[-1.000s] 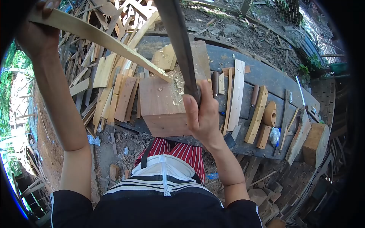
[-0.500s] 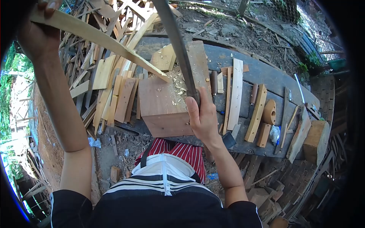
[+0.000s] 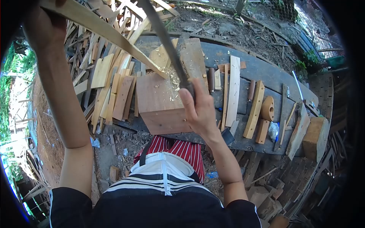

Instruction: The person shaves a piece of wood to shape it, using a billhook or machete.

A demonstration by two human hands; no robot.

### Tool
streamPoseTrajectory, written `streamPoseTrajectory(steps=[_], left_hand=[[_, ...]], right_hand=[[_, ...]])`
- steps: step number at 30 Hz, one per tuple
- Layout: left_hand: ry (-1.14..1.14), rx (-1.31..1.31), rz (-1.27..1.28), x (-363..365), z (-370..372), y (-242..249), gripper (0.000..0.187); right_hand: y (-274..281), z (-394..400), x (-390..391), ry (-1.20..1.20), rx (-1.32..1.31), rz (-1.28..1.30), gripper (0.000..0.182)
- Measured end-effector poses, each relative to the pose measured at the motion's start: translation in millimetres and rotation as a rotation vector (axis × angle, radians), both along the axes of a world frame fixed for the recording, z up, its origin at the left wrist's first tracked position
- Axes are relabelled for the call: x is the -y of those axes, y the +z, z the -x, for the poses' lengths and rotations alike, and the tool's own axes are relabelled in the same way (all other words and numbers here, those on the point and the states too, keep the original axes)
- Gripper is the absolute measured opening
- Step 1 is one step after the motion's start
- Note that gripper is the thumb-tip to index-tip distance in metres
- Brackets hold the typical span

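At the upper left my left hand (image 3: 47,26) is wrapped round the upper end of a long, thin wooden strip (image 3: 110,35). The strip slants down to the right, its lower tip at a big wooden block (image 3: 157,93) strewn with shavings (image 3: 175,80). My right hand (image 3: 199,110) grips the near end of a long dark blade (image 3: 165,38), which points up and away over the block. The handle is mostly hidden in my fingers. The blade's far end runs out of view at the top.
A dark workbench (image 3: 266,81) carries a pale board (image 3: 234,89), a strip with holes (image 3: 254,110), a rounded wooden piece (image 3: 267,108) and a plastic bag (image 3: 273,130). Scrap wood (image 3: 100,72) is heaped at the left. A squared timber (image 3: 316,138) stands at the right end.
The far part of the blade has swung left and its near end has shifted slightly left. My left hand and the strip's upper end have moved slightly. The bench view has shifted a little.
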State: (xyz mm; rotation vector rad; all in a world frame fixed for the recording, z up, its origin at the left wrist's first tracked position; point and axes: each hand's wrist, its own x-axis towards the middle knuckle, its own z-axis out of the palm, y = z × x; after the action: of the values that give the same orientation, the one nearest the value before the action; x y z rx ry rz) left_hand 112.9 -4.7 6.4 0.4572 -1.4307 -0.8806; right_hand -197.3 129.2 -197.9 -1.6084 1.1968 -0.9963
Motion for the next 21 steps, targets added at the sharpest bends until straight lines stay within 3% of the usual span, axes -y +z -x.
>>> streamPoseTrajectory(steps=[1,2,3,5,7,12,14,15,16,17,19,20,21], left_hand=[[-0.017,-0.019,0.001,-1,5,3,0.012],[0.154,-0.067,0.076,-3,20,-6,0.011],[0.158,-0.065,0.078,-3,19,-4,0.011],[0.066,-0.051,0.045,-4,14,0,0.011],[-0.023,-0.034,0.016,-7,8,5,0.011],[-0.228,-0.006,-0.077,-11,22,1,0.012],[0.034,0.046,0.259,-22,88,-8,0.027],[0.166,0.071,0.414,-23,103,-13,0.035],[0.152,0.273,0.214,-20,72,4,0.036],[0.156,0.268,0.201,-18,75,-3,0.036],[0.425,0.007,0.369,-10,85,-17,0.031],[0.339,-0.032,0.324,-4,78,-13,0.029],[0.344,-0.022,0.326,-4,71,-12,0.029]], right_hand=[[7,1,0,0.002,-0.001,-0.005,0.029],[12,0,1,-0.041,0.09,0.124,0.027],[14,-1,1,-0.083,0.182,0.255,0.025],[-42,-5,-7,-0.089,0.133,0.238,0.03],[-119,-8,-17,0.027,-0.422,-0.169,0.034],[-138,0,-31,0.029,-0.381,-0.226,0.036],[-127,7,-12,0.049,-0.295,-0.199,0.037],[-100,11,-7,0.117,-0.1,-0.527,0.038],[-80,14,-4,0.182,0.102,-0.855,0.04],[-71,13,-4,0.183,0.094,-0.868,0.04],[-55,3,-1,0.069,0.137,-0.473,0.04],[-43,2,1,0.046,0.036,-0.287,0.037],[-28,0,1,0.054,0.045,-0.286,0.037]])
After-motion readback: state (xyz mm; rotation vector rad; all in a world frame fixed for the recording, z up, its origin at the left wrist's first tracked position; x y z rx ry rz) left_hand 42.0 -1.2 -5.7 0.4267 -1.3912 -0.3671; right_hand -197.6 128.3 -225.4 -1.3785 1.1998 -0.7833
